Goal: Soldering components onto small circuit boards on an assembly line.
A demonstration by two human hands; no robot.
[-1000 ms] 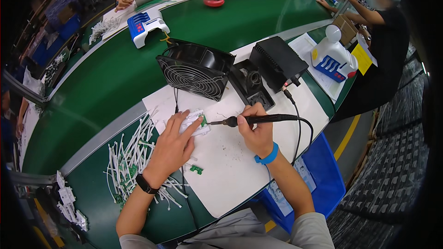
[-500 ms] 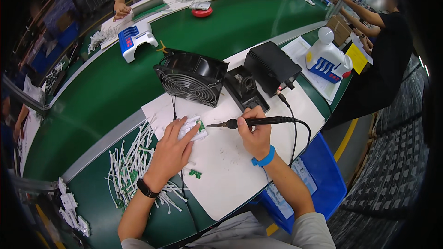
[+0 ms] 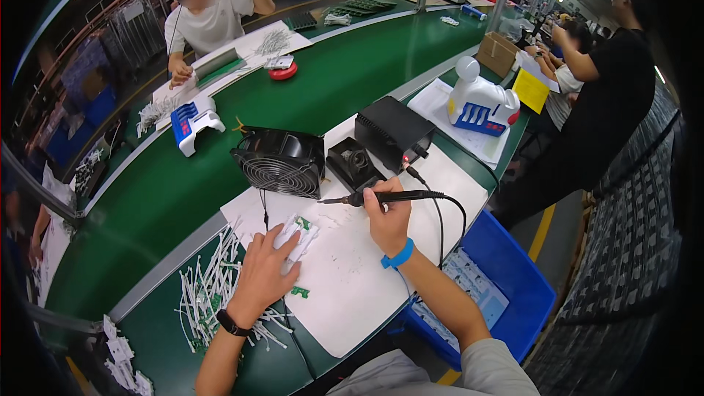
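My right hand [image 3: 389,221] is closed around the handle of a black soldering iron [image 3: 355,199], its tip pointing left above the white sheet. Below and left of that tip, a white plastic part [image 3: 297,243] with a small green circuit board [image 3: 303,224] at its far end lies on the sheet. My left hand [image 3: 260,276] holds this part down, fingers along its left side and thumb near its lower end. The tip and the board are apart. Just right of my left thumb lies a loose green board piece [image 3: 300,292].
A black fan [image 3: 282,165] and a black soldering station [image 3: 394,132] stand beyond my hands. White cables [image 3: 209,286] with green boards are heaped left. A blue bin [image 3: 524,286] sits at lower right. Across the green belt [image 3: 352,66] sits a person; another stands at right.
The view has tipped upward, showing more of the far side. The white part has turned under my left hand, its board end now pointing farther away. The iron's tip is farther from the board.
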